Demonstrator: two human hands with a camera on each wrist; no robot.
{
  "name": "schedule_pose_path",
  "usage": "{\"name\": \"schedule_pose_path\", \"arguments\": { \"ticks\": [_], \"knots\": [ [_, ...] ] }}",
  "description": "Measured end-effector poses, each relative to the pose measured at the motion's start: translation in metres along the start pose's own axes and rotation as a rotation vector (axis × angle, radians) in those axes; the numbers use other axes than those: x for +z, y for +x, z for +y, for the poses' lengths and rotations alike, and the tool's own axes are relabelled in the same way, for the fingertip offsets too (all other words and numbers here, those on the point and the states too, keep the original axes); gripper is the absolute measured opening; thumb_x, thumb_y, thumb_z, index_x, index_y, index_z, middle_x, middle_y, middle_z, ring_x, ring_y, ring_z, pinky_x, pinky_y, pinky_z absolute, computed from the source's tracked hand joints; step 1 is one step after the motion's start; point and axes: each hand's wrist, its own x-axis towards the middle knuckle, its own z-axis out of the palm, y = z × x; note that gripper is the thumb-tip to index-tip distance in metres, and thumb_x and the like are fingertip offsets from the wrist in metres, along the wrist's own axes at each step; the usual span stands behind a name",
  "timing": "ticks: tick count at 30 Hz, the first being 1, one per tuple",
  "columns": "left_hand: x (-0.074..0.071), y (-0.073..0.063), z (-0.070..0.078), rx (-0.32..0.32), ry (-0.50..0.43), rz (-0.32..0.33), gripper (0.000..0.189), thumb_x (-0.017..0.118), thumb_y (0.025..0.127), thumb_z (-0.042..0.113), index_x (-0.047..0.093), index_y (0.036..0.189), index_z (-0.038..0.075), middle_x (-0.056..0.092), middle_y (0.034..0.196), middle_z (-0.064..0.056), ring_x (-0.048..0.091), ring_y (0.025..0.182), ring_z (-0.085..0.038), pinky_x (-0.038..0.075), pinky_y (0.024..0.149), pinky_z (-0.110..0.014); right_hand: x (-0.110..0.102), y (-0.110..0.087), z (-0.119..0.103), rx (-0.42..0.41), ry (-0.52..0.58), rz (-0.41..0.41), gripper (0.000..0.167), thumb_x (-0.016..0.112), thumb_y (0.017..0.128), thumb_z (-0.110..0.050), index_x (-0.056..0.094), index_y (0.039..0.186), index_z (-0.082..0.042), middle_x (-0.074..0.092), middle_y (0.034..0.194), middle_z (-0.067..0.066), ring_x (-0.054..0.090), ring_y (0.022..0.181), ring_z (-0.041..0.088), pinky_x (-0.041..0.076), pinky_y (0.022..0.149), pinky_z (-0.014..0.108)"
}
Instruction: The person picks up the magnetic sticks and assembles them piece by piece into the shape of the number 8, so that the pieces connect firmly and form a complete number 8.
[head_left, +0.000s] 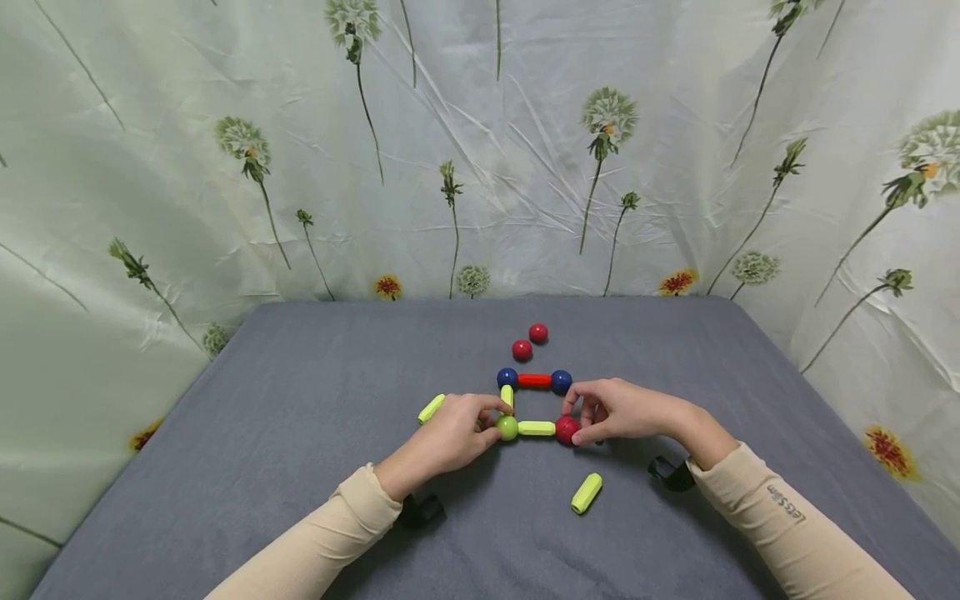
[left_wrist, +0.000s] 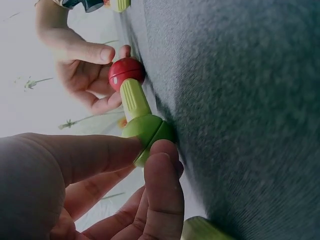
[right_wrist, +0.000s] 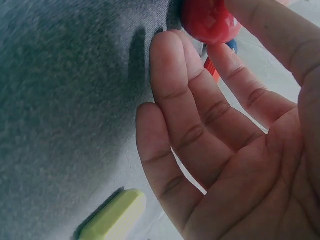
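A chain of ball-and-rod pieces lies on the grey cloth. My left hand pinches a green ball between thumb and fingers. From it a yellow-green rod runs right to a red ball, and another yellow-green rod leads back to a blue ball. A red rod links that ball with a second blue ball. My right hand holds the red ball between thumb and index finger, the other fingers spread loosely. Between the second blue ball and the red ball no rod shows.
Two loose red balls lie behind the chain, one slightly nearer than the other. A loose yellow-green rod lies in front, and another beside my left hand. A flowered curtain hangs behind the table.
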Motion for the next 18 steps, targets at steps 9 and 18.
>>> {"name": "schedule_pose_path", "arguments": {
  "ticks": [9,18],
  "knots": [
    [-0.011,0.003,-0.001,-0.065,-0.034,-0.019,0.024,0.073,0.096,0.013,0.075,0.119,0.015,0.076,0.094,-0.002,0.063,0.073,-0.009,0.053,0.066,-0.026,-0.007,-0.007,0.003,-0.003,0.028,0.009,0.033,0.079,0.094,-0.030,0.064,0.118,-0.013,0.068,0.086,0.000,0.064,0.072,0.015,0.050,0.066,0.025],
    [-0.020,0.016,-0.004,-0.102,-0.085,-0.035,0.034,0.073,0.097,0.015,0.067,0.131,0.014,0.076,0.091,-0.002,0.066,0.067,-0.010,0.052,0.062,-0.027,-0.024,-0.021,0.013,0.029,0.047,0.093,0.038,0.077,0.096,-0.030,0.063,0.123,-0.008,0.068,0.090,0.003,0.070,0.077,0.024,0.050,0.065,0.028]
  ]
}}
